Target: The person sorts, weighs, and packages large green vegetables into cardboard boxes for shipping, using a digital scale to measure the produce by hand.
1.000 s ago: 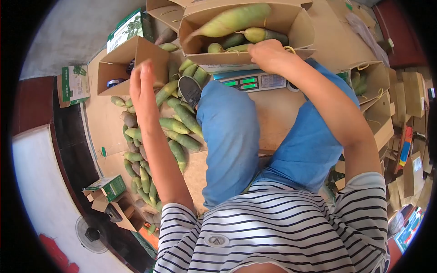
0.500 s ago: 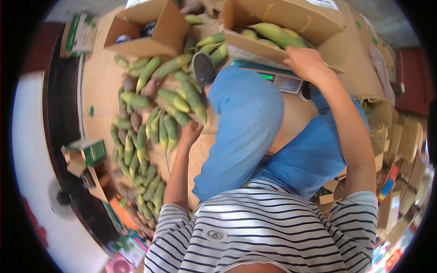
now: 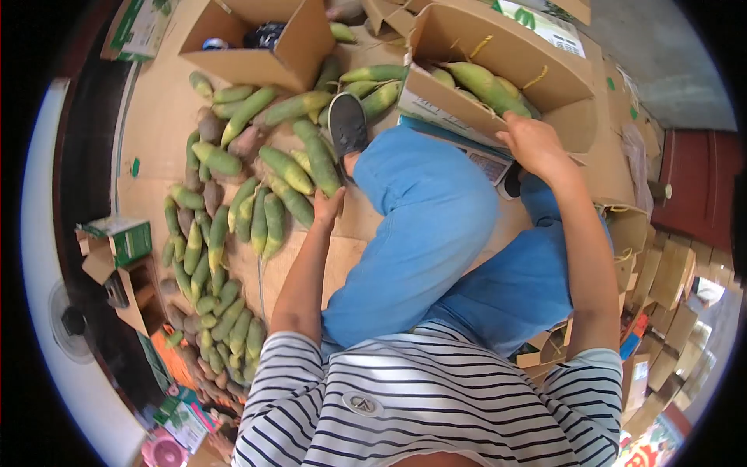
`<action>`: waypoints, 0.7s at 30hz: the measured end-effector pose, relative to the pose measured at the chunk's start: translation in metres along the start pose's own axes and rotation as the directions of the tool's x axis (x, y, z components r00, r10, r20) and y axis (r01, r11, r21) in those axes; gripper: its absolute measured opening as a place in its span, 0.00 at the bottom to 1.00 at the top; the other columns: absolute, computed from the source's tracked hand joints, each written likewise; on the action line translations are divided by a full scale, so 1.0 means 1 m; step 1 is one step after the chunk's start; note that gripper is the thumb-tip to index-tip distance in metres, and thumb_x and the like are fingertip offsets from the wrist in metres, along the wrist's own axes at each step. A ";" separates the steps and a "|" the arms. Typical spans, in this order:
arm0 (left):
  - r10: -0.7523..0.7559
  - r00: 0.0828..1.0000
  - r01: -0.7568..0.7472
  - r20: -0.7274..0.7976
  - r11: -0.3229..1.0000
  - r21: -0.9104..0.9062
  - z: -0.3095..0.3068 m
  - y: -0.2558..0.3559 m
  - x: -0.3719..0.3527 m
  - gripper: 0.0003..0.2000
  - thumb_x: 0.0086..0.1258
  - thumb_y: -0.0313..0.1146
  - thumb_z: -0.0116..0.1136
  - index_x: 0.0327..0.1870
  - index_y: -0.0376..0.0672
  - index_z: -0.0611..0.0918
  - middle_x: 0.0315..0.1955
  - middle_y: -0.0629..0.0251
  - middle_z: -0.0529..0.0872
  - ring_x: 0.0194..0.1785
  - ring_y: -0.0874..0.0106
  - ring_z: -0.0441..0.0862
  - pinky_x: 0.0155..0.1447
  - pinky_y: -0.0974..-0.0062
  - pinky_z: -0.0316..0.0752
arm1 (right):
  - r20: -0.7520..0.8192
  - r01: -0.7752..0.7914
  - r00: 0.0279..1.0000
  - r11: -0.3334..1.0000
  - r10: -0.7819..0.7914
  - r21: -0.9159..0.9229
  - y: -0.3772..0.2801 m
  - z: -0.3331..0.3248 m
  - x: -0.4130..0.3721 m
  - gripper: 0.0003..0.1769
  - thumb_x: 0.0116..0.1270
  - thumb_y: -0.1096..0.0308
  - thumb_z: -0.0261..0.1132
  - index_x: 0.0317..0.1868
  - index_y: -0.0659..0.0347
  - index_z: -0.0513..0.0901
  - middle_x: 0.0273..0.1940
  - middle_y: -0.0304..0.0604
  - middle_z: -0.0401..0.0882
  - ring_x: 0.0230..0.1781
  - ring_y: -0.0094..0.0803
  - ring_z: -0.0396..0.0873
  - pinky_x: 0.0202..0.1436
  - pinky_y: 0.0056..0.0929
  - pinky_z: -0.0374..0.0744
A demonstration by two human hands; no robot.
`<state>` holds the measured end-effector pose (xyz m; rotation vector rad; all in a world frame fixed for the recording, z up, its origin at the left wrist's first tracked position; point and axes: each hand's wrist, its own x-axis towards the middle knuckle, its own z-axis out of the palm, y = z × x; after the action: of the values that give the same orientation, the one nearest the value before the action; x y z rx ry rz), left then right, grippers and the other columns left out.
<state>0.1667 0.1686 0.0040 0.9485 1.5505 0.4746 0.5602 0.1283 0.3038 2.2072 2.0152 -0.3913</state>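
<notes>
Long green radishes with pale yellowish ends lie in a loose pile on the floor. My left hand [image 3: 328, 205] is at the lower tip of one large green radish [image 3: 317, 158], thumb and fingers on either side of it. At the upper right, a cardboard box [image 3: 455, 117] with an open top holds several green radishes [image 3: 484, 84]. My right hand [image 3: 535, 144] has its fingers bent over the near rim of this box, close to the radishes inside. Beneath the box, a scale [image 3: 489, 165] shows in part behind my knee.
Another open cardboard box [image 3: 299, 50] with dark items inside stands at the top. Reddish-brown roots [image 3: 247, 142] lie among the radishes. My shoe [image 3: 347, 124] rests beside the pile. Stacked cardboard [image 3: 669, 272] is at the right, and a small green-and-white box [image 3: 128, 240] at the left.
My left hand has moved up to the tip of the large radish, and its fingers have come apart around it. My right hand stays at the box rim. The whole view has shifted slightly.
</notes>
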 end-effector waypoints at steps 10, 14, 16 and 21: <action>0.431 0.896 -0.412 0.108 0.897 -0.161 -0.025 0.164 -0.135 0.11 0.71 0.39 0.54 0.41 0.40 0.76 0.26 0.73 0.74 0.27 0.82 0.69 0.32 0.82 0.66 | -0.040 0.032 0.999 0.998 -0.030 0.055 0.009 0.009 -0.003 0.13 0.66 0.62 0.59 0.38 0.67 0.73 0.31 0.57 0.80 0.37 0.53 0.79 0.39 0.48 0.75; 0.642 0.737 -0.657 0.212 0.754 -0.002 -0.008 0.254 -0.177 0.14 0.66 0.35 0.59 0.48 0.36 0.77 0.31 0.70 0.78 0.32 0.80 0.74 0.38 0.81 0.70 | -0.002 0.001 1.000 1.000 -0.001 0.030 0.006 0.006 -0.002 0.14 0.66 0.62 0.59 0.39 0.67 0.73 0.31 0.56 0.80 0.37 0.51 0.80 0.38 0.47 0.76; 0.742 0.606 -0.784 0.287 0.618 0.059 0.017 0.301 -0.189 0.19 0.61 0.32 0.64 0.51 0.35 0.76 0.34 0.66 0.80 0.36 0.76 0.77 0.44 0.78 0.72 | 0.003 -0.015 1.000 1.000 0.015 0.025 0.006 0.009 -0.001 0.14 0.65 0.62 0.59 0.40 0.67 0.74 0.31 0.55 0.81 0.37 0.51 0.80 0.39 0.46 0.76; 0.959 0.219 -0.917 0.182 0.138 0.375 0.072 0.339 -0.167 0.19 0.60 0.32 0.64 0.51 0.35 0.76 0.43 0.54 0.78 0.48 0.61 0.77 0.53 0.68 0.71 | -0.059 -0.019 0.998 1.000 0.020 0.019 0.007 0.015 -0.002 0.12 0.63 0.64 0.61 0.38 0.66 0.76 0.30 0.55 0.81 0.36 0.50 0.81 0.37 0.46 0.77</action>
<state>0.3324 0.2206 0.3468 2.3316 0.8934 1.1295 0.5657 0.1215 0.2895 2.2734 2.0253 -0.3484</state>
